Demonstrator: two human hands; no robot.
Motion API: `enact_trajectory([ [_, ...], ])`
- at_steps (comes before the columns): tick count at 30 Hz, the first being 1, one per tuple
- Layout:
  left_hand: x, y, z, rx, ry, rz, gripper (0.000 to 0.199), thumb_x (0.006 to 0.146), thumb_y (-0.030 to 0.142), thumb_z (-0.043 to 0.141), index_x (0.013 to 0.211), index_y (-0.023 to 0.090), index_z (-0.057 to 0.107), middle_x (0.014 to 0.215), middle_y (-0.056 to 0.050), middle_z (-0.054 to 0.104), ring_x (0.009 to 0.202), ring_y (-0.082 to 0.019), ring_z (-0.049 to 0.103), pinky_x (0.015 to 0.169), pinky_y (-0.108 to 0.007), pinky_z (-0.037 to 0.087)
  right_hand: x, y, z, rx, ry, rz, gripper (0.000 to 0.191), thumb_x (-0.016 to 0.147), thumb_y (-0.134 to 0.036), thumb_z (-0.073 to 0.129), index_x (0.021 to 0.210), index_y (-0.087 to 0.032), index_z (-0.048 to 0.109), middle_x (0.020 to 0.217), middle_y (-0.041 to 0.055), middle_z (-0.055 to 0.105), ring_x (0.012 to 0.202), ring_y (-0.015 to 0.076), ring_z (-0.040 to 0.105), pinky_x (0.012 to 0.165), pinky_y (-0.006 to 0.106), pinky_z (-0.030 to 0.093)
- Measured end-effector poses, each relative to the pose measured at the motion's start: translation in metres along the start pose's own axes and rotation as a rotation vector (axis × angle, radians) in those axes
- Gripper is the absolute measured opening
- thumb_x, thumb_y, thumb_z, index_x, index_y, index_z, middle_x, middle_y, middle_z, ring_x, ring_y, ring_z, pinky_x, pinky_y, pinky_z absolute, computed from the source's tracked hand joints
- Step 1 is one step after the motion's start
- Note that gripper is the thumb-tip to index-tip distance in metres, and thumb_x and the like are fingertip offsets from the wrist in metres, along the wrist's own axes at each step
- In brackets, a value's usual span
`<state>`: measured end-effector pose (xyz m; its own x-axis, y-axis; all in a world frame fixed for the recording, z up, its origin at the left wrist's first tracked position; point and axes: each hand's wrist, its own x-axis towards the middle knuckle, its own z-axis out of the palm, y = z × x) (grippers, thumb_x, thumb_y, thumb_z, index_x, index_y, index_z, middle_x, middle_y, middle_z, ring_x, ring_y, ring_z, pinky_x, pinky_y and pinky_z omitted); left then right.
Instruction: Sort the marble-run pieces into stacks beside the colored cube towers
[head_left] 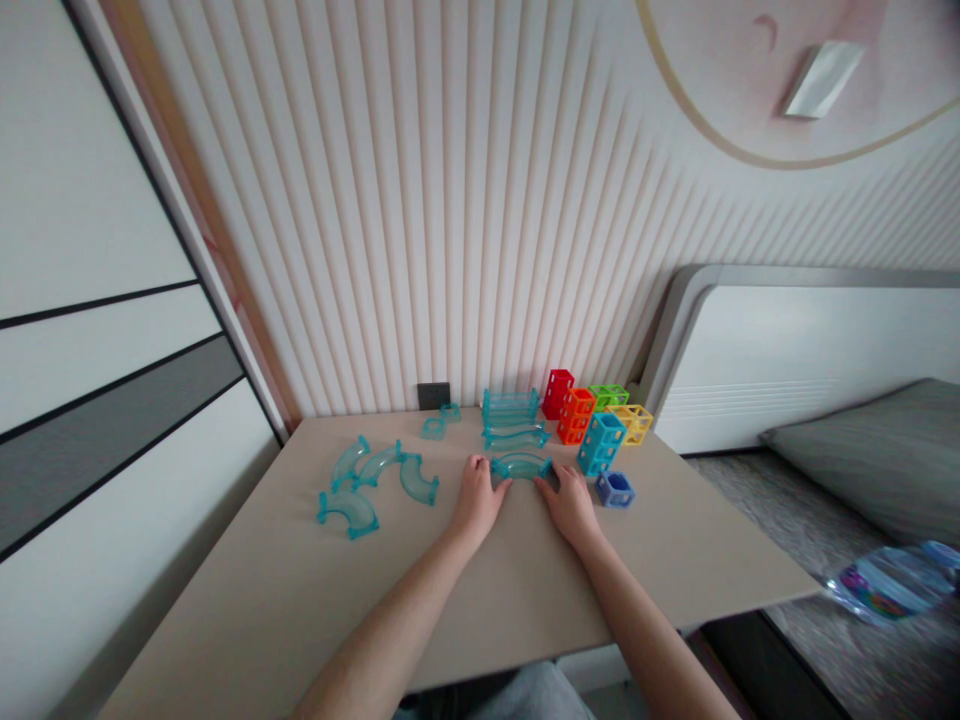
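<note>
A translucent teal track piece [521,466] lies crosswise on the table between my hands. My left hand [478,497] grips its left end, thumb in front. At its right end my right hand [570,500] holds it the same way. Just behind sit a wavy teal piece [516,437] and a stack of straight teal pieces [510,406]. To the right of my right hand stand a blue cube frame [615,489] and a tall light-blue block [601,445]. Several curved teal pieces [358,512] are spread to the left.
Orange [576,416], red [557,394], green [608,397] and yellow [634,424] blocks stand at the back right of the table [300,620]. Two small teal pieces [433,428] lie by a black wall socket [433,396]. A bed with a pillow [885,460] is at the right.
</note>
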<state>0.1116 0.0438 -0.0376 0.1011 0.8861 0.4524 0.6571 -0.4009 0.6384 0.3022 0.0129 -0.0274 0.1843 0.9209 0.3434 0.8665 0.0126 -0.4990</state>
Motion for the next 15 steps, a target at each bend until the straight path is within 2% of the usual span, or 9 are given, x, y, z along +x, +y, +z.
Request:
enact_trajectory([
  [6,0.0,0.003,-0.002,0.026,-0.015,-0.013,0.028,0.08,0.019,0.074,0.103,0.016,0.058,0.107,-0.008,0.055,0.108,-0.023,0.059,0.098,-0.036,0.049,0.0,0.001,0.003,-0.002,0.016,0.017,0.046,0.086,-0.042,0.058,0.121,-0.012,0.064,0.112,0.0182,0.068,0.108,0.0332,0.062,0.094,0.041,0.048],
  [11,-0.003,0.007,-0.006,0.051,-0.024,-0.011,0.032,0.078,0.018,0.075,0.105,0.014,0.059,0.108,-0.01,0.057,0.109,-0.024,0.06,0.098,-0.036,0.049,-0.002,0.0,0.008,0.001,0.036,0.048,0.057,0.083,-0.043,0.061,0.131,-0.012,0.056,0.121,0.0196,0.063,0.116,0.0348,0.058,0.098,0.045,0.047],
  [15,-0.012,0.011,-0.021,0.066,-0.029,0.039,0.028,0.08,0.015,0.071,0.106,0.015,0.059,0.11,-0.01,0.057,0.11,-0.024,0.061,0.098,-0.036,0.05,-0.007,-0.007,0.003,0.043,0.168,0.017,0.061,0.084,-0.042,0.06,0.137,-0.012,0.05,0.125,0.0198,0.06,0.119,0.0349,0.055,0.1,0.05,0.046],
])
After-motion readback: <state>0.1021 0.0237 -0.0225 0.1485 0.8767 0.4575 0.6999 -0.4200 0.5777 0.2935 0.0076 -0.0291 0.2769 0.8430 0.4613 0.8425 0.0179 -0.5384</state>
